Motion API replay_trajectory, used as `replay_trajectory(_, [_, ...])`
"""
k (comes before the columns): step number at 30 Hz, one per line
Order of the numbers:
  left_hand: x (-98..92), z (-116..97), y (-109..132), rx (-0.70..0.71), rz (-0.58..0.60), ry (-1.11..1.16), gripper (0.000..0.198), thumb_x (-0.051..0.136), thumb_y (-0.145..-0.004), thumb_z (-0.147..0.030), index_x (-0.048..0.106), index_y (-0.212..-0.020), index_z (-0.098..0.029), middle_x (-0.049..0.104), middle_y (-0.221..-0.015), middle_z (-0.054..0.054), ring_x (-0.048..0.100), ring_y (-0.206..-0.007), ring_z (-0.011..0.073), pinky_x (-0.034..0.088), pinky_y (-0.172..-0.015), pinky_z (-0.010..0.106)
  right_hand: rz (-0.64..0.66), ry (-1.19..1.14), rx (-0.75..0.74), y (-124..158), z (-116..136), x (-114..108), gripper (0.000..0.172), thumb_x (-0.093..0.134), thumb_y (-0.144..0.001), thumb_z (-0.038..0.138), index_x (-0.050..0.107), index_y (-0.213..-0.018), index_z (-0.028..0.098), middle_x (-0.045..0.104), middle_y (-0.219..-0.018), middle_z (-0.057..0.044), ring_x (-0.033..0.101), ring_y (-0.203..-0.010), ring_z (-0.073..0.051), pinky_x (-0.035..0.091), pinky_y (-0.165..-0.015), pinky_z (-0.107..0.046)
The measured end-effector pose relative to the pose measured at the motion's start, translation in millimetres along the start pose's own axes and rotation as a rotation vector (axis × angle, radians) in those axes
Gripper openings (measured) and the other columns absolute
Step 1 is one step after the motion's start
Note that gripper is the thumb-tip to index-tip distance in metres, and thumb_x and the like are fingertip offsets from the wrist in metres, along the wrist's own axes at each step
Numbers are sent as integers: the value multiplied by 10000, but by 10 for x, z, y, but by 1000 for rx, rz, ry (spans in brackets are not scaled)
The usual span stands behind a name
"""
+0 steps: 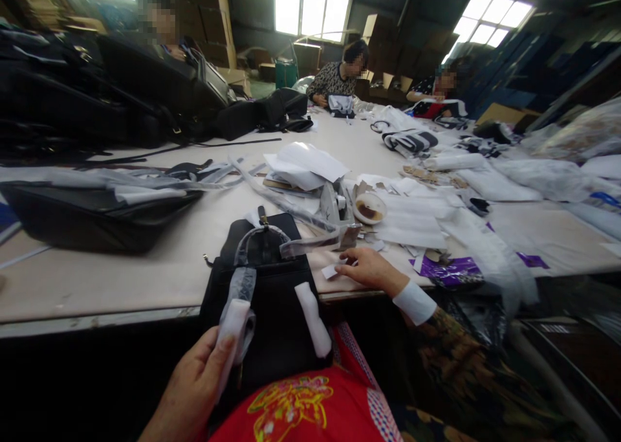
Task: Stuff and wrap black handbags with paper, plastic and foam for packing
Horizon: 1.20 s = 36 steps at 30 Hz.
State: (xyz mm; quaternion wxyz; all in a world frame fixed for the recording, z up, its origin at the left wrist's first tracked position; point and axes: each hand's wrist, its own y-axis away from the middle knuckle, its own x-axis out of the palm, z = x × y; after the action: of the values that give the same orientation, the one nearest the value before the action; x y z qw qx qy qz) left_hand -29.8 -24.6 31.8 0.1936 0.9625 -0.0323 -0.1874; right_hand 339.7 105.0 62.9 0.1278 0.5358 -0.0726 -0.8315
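A black backpack-style bag lies against the table's front edge, its lower part over my red apron. My left hand is closed round a white foam wrap with clear film about it, at the bag's left side. Clear film also covers the bag's top handle. A second white foam wrap lies along the bag's right side, untouched. Just right of the bag, my right hand pinches a small white piece of paper at the tabletop.
A tape dispenser and a bowl with brown residue stand beyond my right hand. White sheets and a purple plastic packet lie about. Black bags are at left. Several people work across the table.
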Motion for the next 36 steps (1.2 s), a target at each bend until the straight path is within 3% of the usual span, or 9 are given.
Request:
replay_trajectory(3, [-3, -27, 8, 2, 3, -6, 550, 522, -849, -689, 649, -1039, -189, 722, -835, 37, 662, -765, 212, 518, -643, 226, -31, 74, -12, 22, 73, 53, 508, 668, -820, 506, 694, -1198, 167, 748, -1004, -108, 691, -910, -246, 497, -806, -310])
replay_trajectory(7, [11, -65, 8, -3, -12, -10, 571, 537, -820, -714, 661, -1011, -191, 717, -808, 35, 664, -755, 217, 521, -631, 227, -98, 290, 0, 89, 314, 176, 611, 637, -777, 666, 704, -1103, 154, 720, -995, -168, 684, -924, -304, 498, -798, -359])
replay_trajectory(13, [22, -91, 6, -13, -13, 12, 592, 543, -801, -727, 662, -1010, -185, 722, -809, 40, 662, -743, 212, 525, -631, 231, -103, 366, 34, 77, 454, 211, 436, 591, -840, 553, 716, -997, 166, 724, -941, -160, 694, -887, -298, 492, -763, -350])
replay_trajectory(24, [41, -179, 18, -18, -38, 49, 596, 563, -754, -756, 670, -925, -196, 708, -752, 35, 663, -722, 222, 530, -604, 240, 81, -2, -18, -57, 130, -84, 504, 681, -803, 563, 740, -1081, 147, 762, -961, -99, 696, -854, -240, 499, -734, -293])
replay_trajectory(33, [30, -131, 7, 9, -33, 31, 557, 558, -789, -721, 677, -957, -203, 692, -754, 27, 634, -716, 215, 529, -617, 237, 91, -196, 6, -44, 30, -132, 437, 692, -800, 502, 761, -1045, 147, 745, -885, -71, 647, -685, -178, 491, -584, -249])
replay_trajectory(36, [36, -120, 14, -3, -34, 39, 560, 556, -794, -721, 672, -966, -201, 692, -760, 27, 630, -711, 209, 530, -618, 232, 97, -326, 35, -39, -17, -109, 358, 692, -783, 459, 770, -943, 149, 725, -804, -56, 625, -640, -163, 487, -538, -236])
